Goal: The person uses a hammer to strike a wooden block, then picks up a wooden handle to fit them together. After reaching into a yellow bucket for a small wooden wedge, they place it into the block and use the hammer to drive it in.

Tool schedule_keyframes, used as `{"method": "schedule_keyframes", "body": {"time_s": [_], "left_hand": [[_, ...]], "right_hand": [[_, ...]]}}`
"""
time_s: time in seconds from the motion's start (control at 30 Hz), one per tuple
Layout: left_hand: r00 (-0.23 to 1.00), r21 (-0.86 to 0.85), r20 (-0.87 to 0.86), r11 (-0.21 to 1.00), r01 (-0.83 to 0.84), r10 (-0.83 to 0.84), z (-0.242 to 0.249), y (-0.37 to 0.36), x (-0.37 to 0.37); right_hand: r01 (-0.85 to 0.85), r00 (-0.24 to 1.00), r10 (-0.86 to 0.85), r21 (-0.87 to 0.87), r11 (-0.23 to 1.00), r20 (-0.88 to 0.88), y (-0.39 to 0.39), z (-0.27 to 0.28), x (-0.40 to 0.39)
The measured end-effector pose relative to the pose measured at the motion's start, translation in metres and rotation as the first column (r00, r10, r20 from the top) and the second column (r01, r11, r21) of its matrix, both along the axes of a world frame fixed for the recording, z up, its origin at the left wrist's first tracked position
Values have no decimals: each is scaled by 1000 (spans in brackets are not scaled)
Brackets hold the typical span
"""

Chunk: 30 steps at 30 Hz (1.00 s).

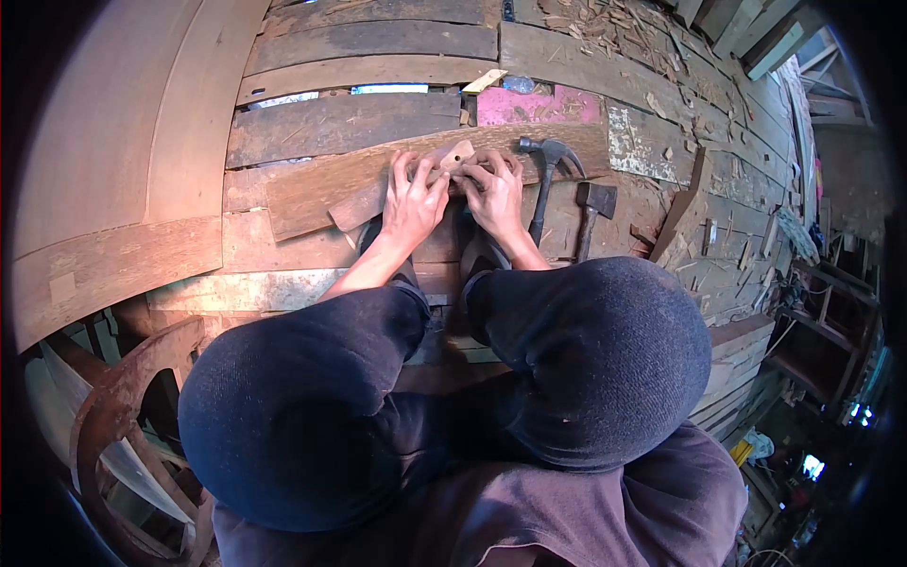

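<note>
Between my hands is a small pale wooden piece (460,151) with a dark round hole in it. My left hand (414,203) has its fingers curled on the near left side of this piece. From the right, my right hand (495,197) pinches at the same piece, its fingertips close to the hole. A narrow wooden strip (355,209) sticks out to the left from under my left hand. Beneath lies a long wooden board (312,194). A claw hammer (542,194) and a hatchet-like tool (595,200) lie just right of my right hand.
Slatted floor planks (368,42) with gaps spread ahead, with wood chips (605,24) scattered at the far right. A pink panel (539,106) lies beyond the board. A large wooden panel (113,113) stands left. A curved wooden frame (90,425) is at lower left.
</note>
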<state>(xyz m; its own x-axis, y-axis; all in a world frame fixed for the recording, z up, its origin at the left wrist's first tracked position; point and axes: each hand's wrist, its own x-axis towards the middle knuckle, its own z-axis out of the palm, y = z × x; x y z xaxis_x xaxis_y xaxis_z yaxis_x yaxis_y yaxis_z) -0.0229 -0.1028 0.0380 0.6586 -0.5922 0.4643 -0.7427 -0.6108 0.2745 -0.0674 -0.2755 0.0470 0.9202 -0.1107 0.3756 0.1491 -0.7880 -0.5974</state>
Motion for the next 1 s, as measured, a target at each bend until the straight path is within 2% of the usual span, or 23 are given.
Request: {"method": "schedule_keyframes", "body": {"time_s": [0.07,0.17,0.27,0.37,0.57,0.67,0.77,0.9,1.0], "left_hand": [[1000,59,7,998,-27,26,7,-3,-4],[992,58,-128,998,-5,13,-1,-3,-6],[963,-160,-258,987,36,-77,-12,-2,7],[956,-186,-271,981,63,-113,-12,1,10],[926,-181,-376,982,-52,-20,5,-9,9],[882,-315,-466,945,-89,-73,6,-11,14],[740,-341,-658,931,-131,-137,14,-6,29],[697,-306,-702,946,-109,-147,15,-3,38],[756,-354,-622,934,-41,-202,12,-1,38]], "right_hand": [[18,1000,-18,0,1000,12,2,2,0],[23,1000,-23,-10,1000,6,2,0,0],[17,1000,-17,-13,1000,-1,0,-2,0],[24,1000,-24,-18,1000,11,2,0,-1],[43,999,-43,-37,998,4,2,-5,2],[47,999,-47,-38,998,-1,2,-5,2],[43,999,-43,-11,999,-14,4,-1,5],[42,999,-42,-7,999,-4,5,2,5],[-41,999,41,57,998,-8,0,6,5]]}}
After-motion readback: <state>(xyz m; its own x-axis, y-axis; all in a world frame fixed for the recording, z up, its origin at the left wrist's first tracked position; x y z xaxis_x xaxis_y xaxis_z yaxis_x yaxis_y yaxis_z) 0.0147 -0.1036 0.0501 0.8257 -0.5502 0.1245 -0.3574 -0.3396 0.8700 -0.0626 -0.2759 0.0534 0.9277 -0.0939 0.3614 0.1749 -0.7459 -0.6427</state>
